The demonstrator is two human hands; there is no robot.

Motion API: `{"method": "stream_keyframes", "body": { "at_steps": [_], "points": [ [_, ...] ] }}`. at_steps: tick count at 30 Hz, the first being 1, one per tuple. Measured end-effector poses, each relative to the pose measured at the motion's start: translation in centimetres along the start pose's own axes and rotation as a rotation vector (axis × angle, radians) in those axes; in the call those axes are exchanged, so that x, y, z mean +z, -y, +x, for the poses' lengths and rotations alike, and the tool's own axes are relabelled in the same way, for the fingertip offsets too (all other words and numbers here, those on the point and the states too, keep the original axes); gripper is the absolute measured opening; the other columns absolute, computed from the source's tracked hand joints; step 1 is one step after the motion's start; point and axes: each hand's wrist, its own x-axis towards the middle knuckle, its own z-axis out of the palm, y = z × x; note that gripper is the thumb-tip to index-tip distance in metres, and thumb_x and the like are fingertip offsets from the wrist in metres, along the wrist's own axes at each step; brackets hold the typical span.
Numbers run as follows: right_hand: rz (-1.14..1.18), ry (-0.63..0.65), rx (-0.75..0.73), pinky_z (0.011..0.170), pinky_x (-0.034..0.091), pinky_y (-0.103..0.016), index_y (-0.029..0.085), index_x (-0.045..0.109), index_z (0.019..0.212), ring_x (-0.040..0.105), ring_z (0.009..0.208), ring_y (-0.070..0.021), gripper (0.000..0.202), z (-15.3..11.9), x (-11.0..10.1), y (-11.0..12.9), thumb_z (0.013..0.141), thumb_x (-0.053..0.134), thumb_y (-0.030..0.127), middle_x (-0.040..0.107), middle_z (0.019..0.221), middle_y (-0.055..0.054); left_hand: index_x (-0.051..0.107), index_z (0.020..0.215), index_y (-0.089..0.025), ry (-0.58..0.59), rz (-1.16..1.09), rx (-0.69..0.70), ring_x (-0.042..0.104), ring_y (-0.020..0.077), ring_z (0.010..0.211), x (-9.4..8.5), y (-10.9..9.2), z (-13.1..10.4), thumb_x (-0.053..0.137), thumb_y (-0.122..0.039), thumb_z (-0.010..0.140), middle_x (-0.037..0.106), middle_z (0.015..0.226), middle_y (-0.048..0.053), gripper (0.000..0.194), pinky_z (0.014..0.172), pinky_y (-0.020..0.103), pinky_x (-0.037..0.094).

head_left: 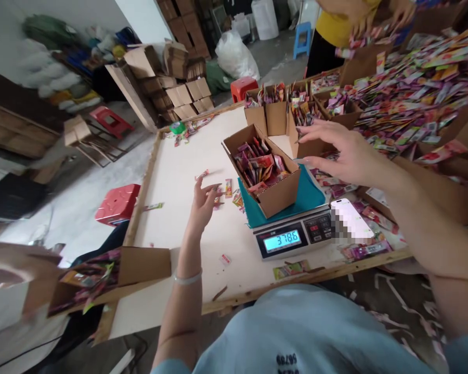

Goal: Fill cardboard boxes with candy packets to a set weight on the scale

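A cardboard box (pixel 280 194) full of small colourful packets (pixel 260 165) sits at a slant on the teal platform of a digital scale (pixel 296 234). The lit display reads about 3786. To the left of the box, my left hand (pixel 203 203) hovers over the white table with fingers apart, near a few loose packets (pixel 228 188). Above the right side of the scale is my right hand (pixel 337 150), its fingers spread and nothing in them. Neither hand visibly touches the box.
More filled boxes (pixel 276 118) stand behind the scale, beside a large packet heap (pixel 425 93). A phone (pixel 351 218) lies by the scale. At left, a co-worker's hand (pixel 19 265) is at another filled box (pixel 144 265); a person in yellow (pixel 341 26) handles packets behind.
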Motion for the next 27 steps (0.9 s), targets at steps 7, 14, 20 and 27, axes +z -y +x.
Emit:
{"method": "stream_keyframes", "body": {
  "at_steps": [7,14,20,27],
  "points": [
    [0.054,-0.031,0.024,0.125,0.045,-0.059,0.029,0.069,0.132,0.056,0.146,-0.0345,0.044,-0.4,0.3,-0.2,0.099,0.066,0.058,0.065,0.148,-0.007,0.046,0.156,-0.029,0.004,-0.044,0.022,0.078,0.0219,0.107,0.7,0.0,1.6,0.077,-0.043,0.092,0.071,0.133,0.014,0.073,0.071,0.025,0.064],
    [0.061,-0.018,0.330,0.083,0.064,-0.039,0.022,0.069,0.125,0.074,0.088,-0.0232,0.037,-4.7,2.3,-1.8,0.098,0.065,0.047,0.077,0.101,-0.009,0.047,0.153,-0.023,-0.053,0.023,0.100,0.078,0.0219,0.102,0.7,0.7,0.7,0.076,-0.045,0.091,0.072,0.125,0.014,0.071,0.071,0.026,0.064],
    [0.050,0.631,0.408,0.066,0.056,-0.032,0.025,0.077,0.096,0.071,0.069,-0.0221,0.020,-13.1,6.1,-0.7,0.098,0.062,0.038,0.075,0.081,-0.006,0.054,0.144,-0.023,-0.173,0.013,0.109,0.076,0.0185,0.096,-1.0,3.1,-0.7,0.082,-0.055,0.083,0.072,0.124,0.012,0.074,0.069,0.024,0.063],
    [-0.619,0.535,0.658,0.118,0.045,-0.062,0.008,0.036,0.168,0.037,0.155,-0.0526,0.100,-8.7,6.1,-15.8,0.081,0.080,0.032,0.028,0.171,-0.034,0.056,0.143,-0.022,-0.189,-0.030,0.122,0.077,0.0217,0.103,0.7,2.6,-0.4,0.084,-0.059,0.079,0.070,0.132,0.015,0.079,0.072,0.026,0.065]
  ]
}}
